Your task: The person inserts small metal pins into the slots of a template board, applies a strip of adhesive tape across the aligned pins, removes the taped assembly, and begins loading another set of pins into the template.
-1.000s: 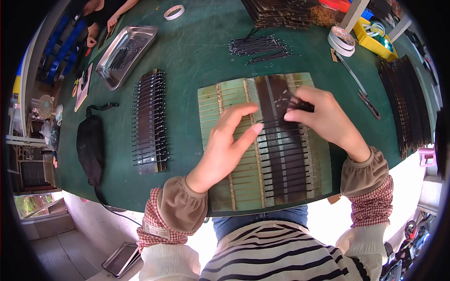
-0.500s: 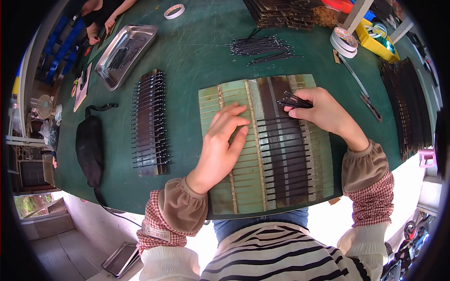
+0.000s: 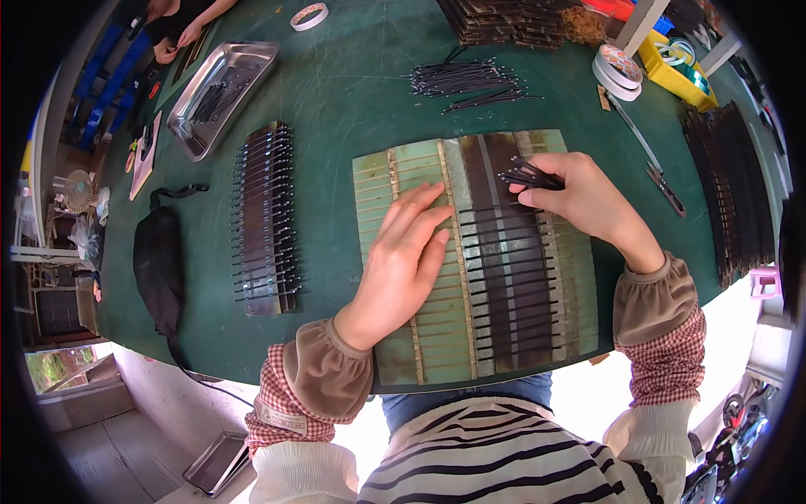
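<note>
A bundle of thin black wires [image 3: 527, 174] with pale tips is pinched between the thumb and fingers of my right hand [image 3: 571, 189]. That hand is over the upper right of a pale green grooved board [image 3: 437, 336]. Across the board's dark strips [image 3: 527, 311] lie several black wires in parallel rows, evenly spaced. My left hand [image 3: 401, 265] rests on the board's left half, fingers stretched and slightly apart, holding nothing. Its fingertips are beside the speckled strip [image 3: 449, 181], left of the rows.
Left of the board lies a dark strip loaded with wires [image 3: 267, 218]. Farther out are a metal tray [image 3: 180, 126] and a black pouch [image 3: 158, 269]. A loose wire pile [image 3: 470, 84], tape rolls [image 3: 617, 71] and a knife [image 3: 663, 189] lie beyond. A co-worker's hands [image 3: 176, 46] are far left.
My right hand and its bundle have shifted slightly right. The topmost wire end by the speckled strip now appears a little farther up the board. My left hand has barely moved.
</note>
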The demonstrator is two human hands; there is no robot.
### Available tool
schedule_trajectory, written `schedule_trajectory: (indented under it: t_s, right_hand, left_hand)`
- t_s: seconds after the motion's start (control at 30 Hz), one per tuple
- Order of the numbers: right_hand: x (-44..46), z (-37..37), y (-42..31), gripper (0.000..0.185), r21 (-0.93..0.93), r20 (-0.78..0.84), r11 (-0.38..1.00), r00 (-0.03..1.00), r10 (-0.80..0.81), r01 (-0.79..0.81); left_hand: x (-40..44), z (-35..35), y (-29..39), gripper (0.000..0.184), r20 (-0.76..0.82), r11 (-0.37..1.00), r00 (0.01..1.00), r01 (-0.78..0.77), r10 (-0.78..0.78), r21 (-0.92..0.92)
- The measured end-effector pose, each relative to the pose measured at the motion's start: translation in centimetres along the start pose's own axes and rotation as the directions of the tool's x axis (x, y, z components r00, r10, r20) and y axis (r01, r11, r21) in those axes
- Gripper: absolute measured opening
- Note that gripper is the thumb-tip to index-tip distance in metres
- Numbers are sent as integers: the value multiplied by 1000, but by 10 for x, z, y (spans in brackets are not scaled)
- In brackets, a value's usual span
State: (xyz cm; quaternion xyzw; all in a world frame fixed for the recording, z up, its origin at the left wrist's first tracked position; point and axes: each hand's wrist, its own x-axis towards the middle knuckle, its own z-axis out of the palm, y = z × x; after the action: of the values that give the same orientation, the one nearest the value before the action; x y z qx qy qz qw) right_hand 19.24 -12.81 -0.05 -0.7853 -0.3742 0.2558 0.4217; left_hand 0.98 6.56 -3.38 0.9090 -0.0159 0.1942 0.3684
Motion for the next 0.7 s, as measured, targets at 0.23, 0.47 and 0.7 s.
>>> schedule_trajectory:
  t_s: [0.23, 0.47, 0.7]
  right_hand:
    - [2, 2, 5, 18, 4, 7, 1000, 1000, 9, -9]
    - [-4, 13, 3, 18, -283, -70, 953, 989, -132, 107]
    - [-7, -5, 2, 19, -215, -109, 966, 980, -168, 142]
  left_hand:
    - [0, 0, -1, 26, 6, 1000, 1000, 1, -1, 4]
    - [-1, 6, 9, 33, 150, 931, 982, -160, 116, 328]
    - [4, 0, 4, 34, 45, 998, 998, -36, 34, 44]
